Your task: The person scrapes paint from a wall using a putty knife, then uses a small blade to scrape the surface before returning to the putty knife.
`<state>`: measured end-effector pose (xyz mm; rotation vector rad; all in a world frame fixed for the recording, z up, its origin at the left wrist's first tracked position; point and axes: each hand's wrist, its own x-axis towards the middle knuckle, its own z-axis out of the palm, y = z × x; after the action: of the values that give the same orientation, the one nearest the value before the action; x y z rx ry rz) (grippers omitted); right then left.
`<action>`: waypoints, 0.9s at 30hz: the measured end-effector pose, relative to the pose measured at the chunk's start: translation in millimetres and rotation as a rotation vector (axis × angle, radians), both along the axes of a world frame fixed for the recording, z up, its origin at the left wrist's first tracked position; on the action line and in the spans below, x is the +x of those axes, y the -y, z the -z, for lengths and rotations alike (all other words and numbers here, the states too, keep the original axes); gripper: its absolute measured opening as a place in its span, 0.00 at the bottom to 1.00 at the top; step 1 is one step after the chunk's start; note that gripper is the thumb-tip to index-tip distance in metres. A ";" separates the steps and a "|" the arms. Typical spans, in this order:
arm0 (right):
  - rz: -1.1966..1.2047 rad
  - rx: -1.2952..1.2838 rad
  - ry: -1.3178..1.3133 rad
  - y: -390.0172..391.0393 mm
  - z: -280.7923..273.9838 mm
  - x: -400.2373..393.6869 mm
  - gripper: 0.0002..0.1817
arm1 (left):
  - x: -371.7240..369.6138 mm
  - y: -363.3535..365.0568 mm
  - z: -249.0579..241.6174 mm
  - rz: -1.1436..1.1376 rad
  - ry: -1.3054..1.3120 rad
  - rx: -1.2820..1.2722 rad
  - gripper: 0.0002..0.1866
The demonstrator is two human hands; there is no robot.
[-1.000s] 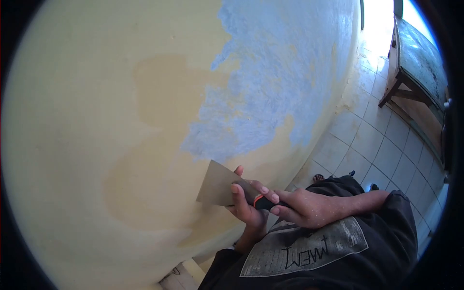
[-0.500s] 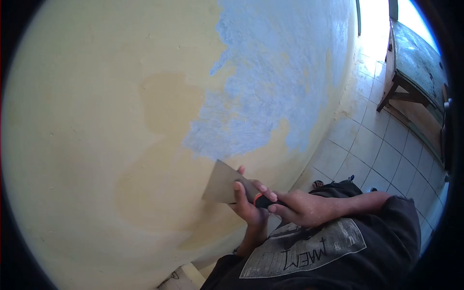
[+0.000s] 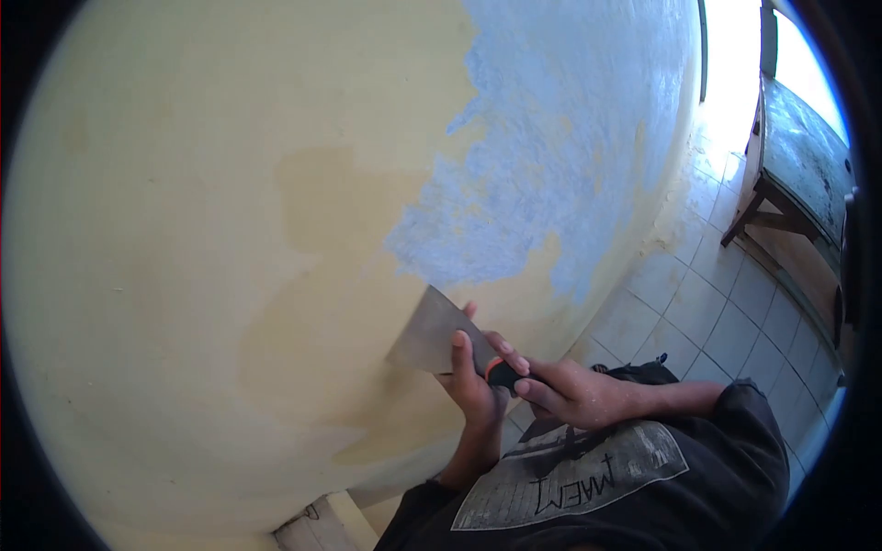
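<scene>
A wide paint scraper (image 3: 430, 332) with a flat grey blade and a black handle with an orange band is held in both hands. My right hand (image 3: 579, 393) wraps around the handle, fingers stretched along it. From below, my left hand (image 3: 476, 390) grips the scraper near the base of the blade, its thumb pressed on the flat face. The blade's broad edge points toward the wall (image 3: 165, 275), and a shadow falls beside it. Just above the blade's upper corner lies the lower edge of a blue patch (image 3: 542, 156) on the yellow wall.
A worn wooden table (image 3: 808, 151) stands at the right by a bright opening. Pale floor tiles (image 3: 684, 303) run along the wall's foot. At the bottom, a pale block-like object (image 3: 317, 528) sits near the wall. Yellow bare areas show through the blue.
The view has turned slightly left, so the blue patch and table appear farther right. Both hands keep their hold on the scraper, which appears slightly higher and to the right.
</scene>
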<state>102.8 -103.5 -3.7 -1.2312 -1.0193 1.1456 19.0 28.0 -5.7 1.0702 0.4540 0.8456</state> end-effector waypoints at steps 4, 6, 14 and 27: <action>-0.011 -0.037 -0.023 0.0 7.4 -5.6 0.23 | -4.0 -4.9 4.1 0.090 0.071 -0.032 0.25; -0.023 -0.053 -0.048 -1.8 0.3 -9.2 0.23 | -8.3 -5.6 -0.1 0.100 0.092 -0.111 0.25; 0.002 -0.064 -0.049 -3.4 4.8 -9.7 0.23 | -2.0 -7.3 4.8 0.074 0.046 -0.030 0.25; 0.011 -0.063 -0.038 2.4 1.6 -9.1 0.23 | -1.4 -0.9 1.4 0.052 0.016 0.027 0.25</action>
<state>93.8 -105.9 -5.3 -1.2589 -0.9529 1.1959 17.6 28.9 -7.1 1.0950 0.4010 0.8160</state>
